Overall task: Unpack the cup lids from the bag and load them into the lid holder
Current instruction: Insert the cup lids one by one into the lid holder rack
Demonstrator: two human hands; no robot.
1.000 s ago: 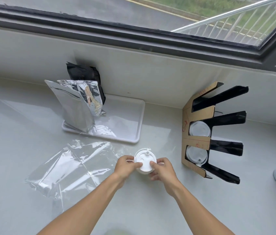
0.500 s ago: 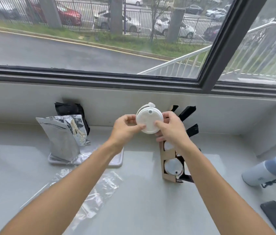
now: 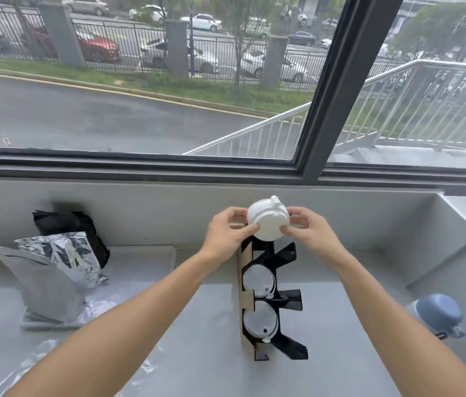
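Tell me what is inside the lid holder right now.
Two of the holder's slots each hold white lids. How many sit stacked behind each front lid is hidden. The top slot is partly covered by the lid stack held in both hands.

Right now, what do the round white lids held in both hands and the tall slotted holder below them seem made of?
The round white lids look like thin moulded matte plastic, with ridged rims. The tall slotted holder seems to be brown cardboard or thin wood on its edge, with glossy black dividers, perhaps acrylic.
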